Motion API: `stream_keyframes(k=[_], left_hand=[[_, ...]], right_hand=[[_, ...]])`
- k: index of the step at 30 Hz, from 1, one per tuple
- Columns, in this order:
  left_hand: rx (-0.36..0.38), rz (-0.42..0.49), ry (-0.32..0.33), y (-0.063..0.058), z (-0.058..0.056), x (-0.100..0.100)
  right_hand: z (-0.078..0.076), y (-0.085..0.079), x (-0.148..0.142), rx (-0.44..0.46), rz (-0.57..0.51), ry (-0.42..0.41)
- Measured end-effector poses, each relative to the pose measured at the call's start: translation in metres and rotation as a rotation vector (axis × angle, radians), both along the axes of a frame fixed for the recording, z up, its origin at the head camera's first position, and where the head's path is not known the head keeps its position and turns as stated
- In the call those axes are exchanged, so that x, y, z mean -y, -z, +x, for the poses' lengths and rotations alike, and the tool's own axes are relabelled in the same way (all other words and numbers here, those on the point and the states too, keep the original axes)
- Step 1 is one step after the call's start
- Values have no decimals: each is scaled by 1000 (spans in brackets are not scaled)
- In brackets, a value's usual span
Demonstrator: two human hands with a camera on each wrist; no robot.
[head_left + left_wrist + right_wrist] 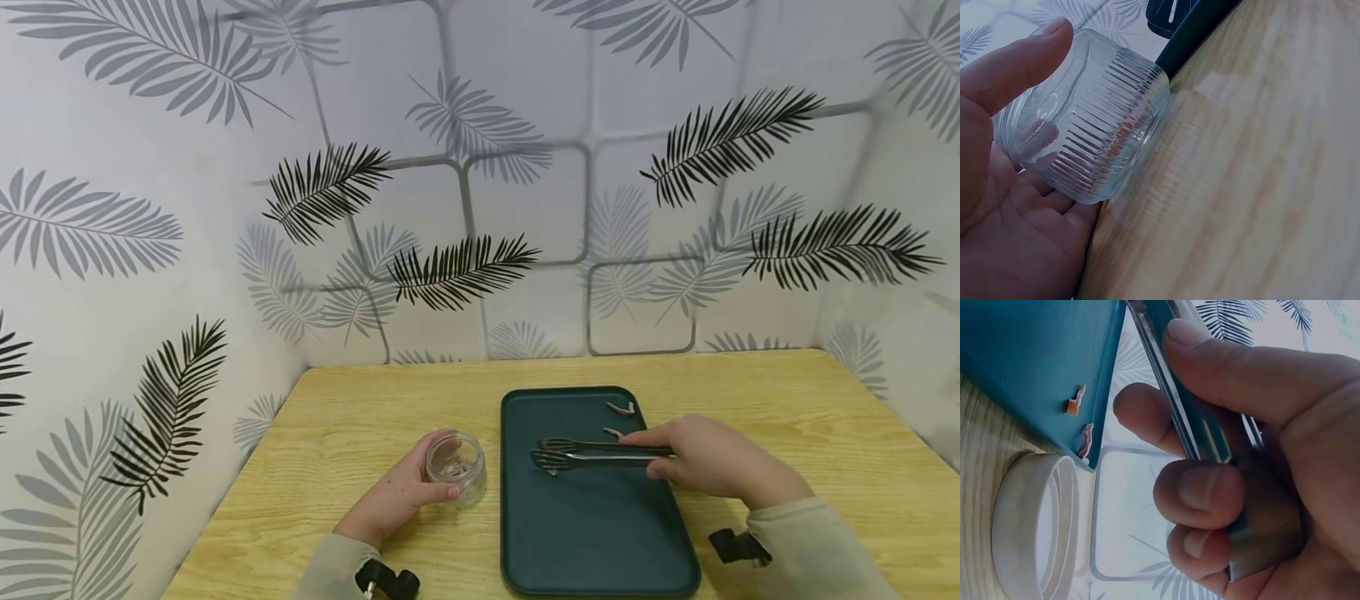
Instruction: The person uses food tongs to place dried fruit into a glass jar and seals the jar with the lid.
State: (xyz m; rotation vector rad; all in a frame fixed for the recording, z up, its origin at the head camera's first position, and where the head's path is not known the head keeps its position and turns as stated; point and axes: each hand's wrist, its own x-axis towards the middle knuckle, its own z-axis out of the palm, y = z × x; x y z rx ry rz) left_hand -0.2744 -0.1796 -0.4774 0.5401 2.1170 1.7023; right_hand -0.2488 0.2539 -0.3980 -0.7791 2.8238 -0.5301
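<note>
My left hand [401,492] grips a clear glass jar [471,483] at the tray's left, thumb on the near side and fingers round the far side. The jar stands upright on the table, with a few small bits inside; its ribbed wall [1100,119] shows in the left wrist view. My right hand [712,462] holds metal tongs [607,457] over a dark green tray [592,533]. Right by the tong tips is a small piece [552,472]; whether they touch it I cannot tell. Two brownish strips, one a curved strip [621,408], lie at the tray's far right.
A cream-coloured round lid or ring [1013,531] sits beside the tray in the right wrist view. The wood-grain table [390,392] ends against a leaf-patterned wall [525,300] at the back, with another such wall at the left.
</note>
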Motion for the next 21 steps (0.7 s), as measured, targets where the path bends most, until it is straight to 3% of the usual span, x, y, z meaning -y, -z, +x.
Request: stream_keyframes(k=[6, 12, 21], left_hand=[[0, -4, 2, -1, 0, 0], [-11, -2, 5, 0, -3, 1], [-14, -6, 5, 1, -2, 1]], right_hand=[[5, -4, 5, -79, 29, 3], [8, -6, 9, -133, 40, -46], [8, -5, 9, -109, 0, -51]])
